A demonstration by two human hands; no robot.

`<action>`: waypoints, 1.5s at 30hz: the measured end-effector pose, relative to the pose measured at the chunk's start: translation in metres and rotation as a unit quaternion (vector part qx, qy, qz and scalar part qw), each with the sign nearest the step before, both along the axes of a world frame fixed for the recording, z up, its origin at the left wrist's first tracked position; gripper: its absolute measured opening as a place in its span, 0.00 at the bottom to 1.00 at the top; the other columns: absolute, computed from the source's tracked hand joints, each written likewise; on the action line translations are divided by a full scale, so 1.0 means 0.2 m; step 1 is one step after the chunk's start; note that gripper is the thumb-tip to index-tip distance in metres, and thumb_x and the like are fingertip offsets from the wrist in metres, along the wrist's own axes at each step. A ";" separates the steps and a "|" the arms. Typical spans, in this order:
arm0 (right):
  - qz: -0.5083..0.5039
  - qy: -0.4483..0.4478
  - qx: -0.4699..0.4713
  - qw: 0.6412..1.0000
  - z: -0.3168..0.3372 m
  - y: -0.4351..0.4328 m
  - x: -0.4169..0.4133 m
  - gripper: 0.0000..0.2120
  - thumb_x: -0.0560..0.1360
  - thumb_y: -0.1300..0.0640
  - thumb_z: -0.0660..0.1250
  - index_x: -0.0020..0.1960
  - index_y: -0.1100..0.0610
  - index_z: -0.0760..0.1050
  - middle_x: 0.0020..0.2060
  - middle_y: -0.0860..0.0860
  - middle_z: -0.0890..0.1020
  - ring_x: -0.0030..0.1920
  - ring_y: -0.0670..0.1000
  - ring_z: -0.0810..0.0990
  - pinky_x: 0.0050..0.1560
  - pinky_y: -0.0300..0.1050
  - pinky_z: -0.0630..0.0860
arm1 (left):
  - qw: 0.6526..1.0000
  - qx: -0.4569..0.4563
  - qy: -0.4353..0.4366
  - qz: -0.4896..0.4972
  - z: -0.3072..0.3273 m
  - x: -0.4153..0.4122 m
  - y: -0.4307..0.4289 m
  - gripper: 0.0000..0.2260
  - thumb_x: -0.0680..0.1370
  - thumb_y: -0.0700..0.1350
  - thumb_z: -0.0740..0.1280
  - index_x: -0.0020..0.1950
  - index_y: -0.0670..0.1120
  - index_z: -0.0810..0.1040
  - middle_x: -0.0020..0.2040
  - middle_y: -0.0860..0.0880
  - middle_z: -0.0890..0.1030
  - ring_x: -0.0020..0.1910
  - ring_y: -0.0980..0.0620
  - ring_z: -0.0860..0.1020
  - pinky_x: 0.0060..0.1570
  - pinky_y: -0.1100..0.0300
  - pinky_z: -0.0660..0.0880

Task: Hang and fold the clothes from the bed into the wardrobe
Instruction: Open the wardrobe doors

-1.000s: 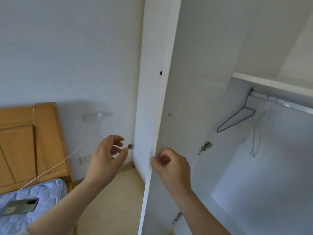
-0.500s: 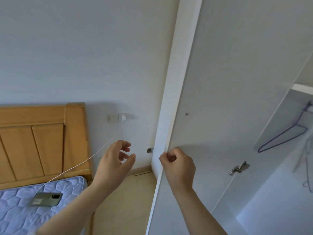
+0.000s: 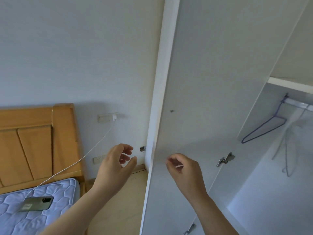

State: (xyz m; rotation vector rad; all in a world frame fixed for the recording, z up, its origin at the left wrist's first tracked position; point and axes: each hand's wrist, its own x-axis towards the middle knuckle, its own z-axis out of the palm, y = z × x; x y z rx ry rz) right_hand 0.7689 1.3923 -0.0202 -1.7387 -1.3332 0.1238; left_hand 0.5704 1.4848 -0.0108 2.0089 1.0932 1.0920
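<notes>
Head view: the wardrobe door (image 3: 211, 99) stands open. Both hands hover empty, the left hand (image 3: 115, 165) loosely spread, the right hand (image 3: 184, 168) half-curled just off the door. A purple hanger (image 3: 264, 130) hangs inside; paler ones beside it, perhaps. No clothes show on the bed (image 3: 33, 209).

Soft even daylight, faint shadows, wide-angle bending at edges, slight motion blur.

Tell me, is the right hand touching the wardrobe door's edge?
Apart. The head view shows the right hand curled empty, with bare panel between its fingertips and the wardrobe door edge.
</notes>
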 end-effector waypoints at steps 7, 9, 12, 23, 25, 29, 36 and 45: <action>-0.073 0.050 0.044 0.995 0.04 -0.41 0.18 0.03 0.75 0.56 0.71 0.45 0.50 0.82 0.38 0.38 0.83 0.41 0.39 0.82 0.42 0.35 0.78 | 0.996 0.009 -0.029 -0.078 0.09 0.24 -0.35 0.09 0.75 0.46 0.69 0.53 0.55 0.75 0.49 0.58 0.78 0.47 0.61 0.78 0.47 0.67 0.76; -0.089 0.057 0.060 0.993 0.06 -0.54 0.24 0.03 0.75 0.57 0.71 0.46 0.50 0.82 0.38 0.38 0.83 0.41 0.39 0.82 0.42 0.33 0.77 | 0.994 0.011 -0.037 -0.103 0.11 0.33 -0.45 0.09 0.75 0.46 0.69 0.54 0.54 0.76 0.49 0.59 0.78 0.47 0.60 0.79 0.48 0.65 0.77; -0.122 0.060 0.085 0.987 0.09 -0.77 0.35 0.04 0.75 0.58 0.70 0.46 0.49 0.81 0.39 0.38 0.83 0.42 0.39 0.82 0.41 0.28 0.75 | 0.988 0.015 -0.044 -0.150 0.14 0.50 -0.61 0.09 0.75 0.47 0.69 0.54 0.55 0.76 0.48 0.59 0.79 0.47 0.59 0.79 0.48 0.63 0.78; -0.365 0.055 0.141 0.919 0.21 -1.61 0.71 0.05 0.76 0.54 0.69 0.47 0.44 0.79 0.43 0.36 0.82 0.42 0.39 0.82 0.40 0.27 0.74 | 0.912 0.010 -0.066 -0.404 0.24 1.29 -1.13 0.10 0.74 0.46 0.70 0.53 0.56 0.76 0.48 0.59 0.79 0.47 0.60 0.79 0.49 0.60 0.78; -0.412 0.040 0.158 0.896 0.27 -1.73 0.74 0.04 0.76 0.53 0.69 0.48 0.43 0.79 0.44 0.35 0.82 0.42 0.39 0.82 0.37 0.27 0.73 | 0.888 0.008 -0.083 -0.452 0.30 1.44 -1.20 0.10 0.74 0.46 0.70 0.53 0.57 0.76 0.49 0.59 0.79 0.47 0.60 0.79 0.49 0.61 0.78; -0.500 -0.018 0.202 0.842 0.51 -1.92 0.77 0.05 0.76 0.53 0.69 0.50 0.44 0.78 0.45 0.34 0.81 0.42 0.39 0.82 0.37 0.27 0.73 | 0.830 0.028 -0.116 -0.545 0.48 1.72 -1.36 0.09 0.75 0.48 0.69 0.54 0.57 0.75 0.49 0.60 0.79 0.48 0.61 0.79 0.46 0.66 0.77; -0.638 -0.088 0.253 0.722 0.75 -2.19 0.55 0.06 0.75 0.55 0.69 0.48 0.45 0.79 0.42 0.39 0.83 0.40 0.40 0.82 0.35 0.27 0.73 | 0.681 0.007 -0.177 -0.711 0.71 1.94 -1.76 0.09 0.75 0.45 0.69 0.53 0.56 0.76 0.49 0.59 0.79 0.48 0.60 0.79 0.47 0.68 0.76; -0.793 -0.172 0.235 0.535 0.80 -2.43 -0.21 0.06 0.75 0.57 0.70 0.50 0.47 0.79 0.42 0.39 0.84 0.42 0.41 0.83 0.38 0.27 0.73 | 0.455 -0.068 -0.207 -0.863 0.78 1.54 -2.34 0.09 0.72 0.47 0.68 0.51 0.54 0.77 0.48 0.56 0.80 0.48 0.57 0.80 0.49 0.67 0.75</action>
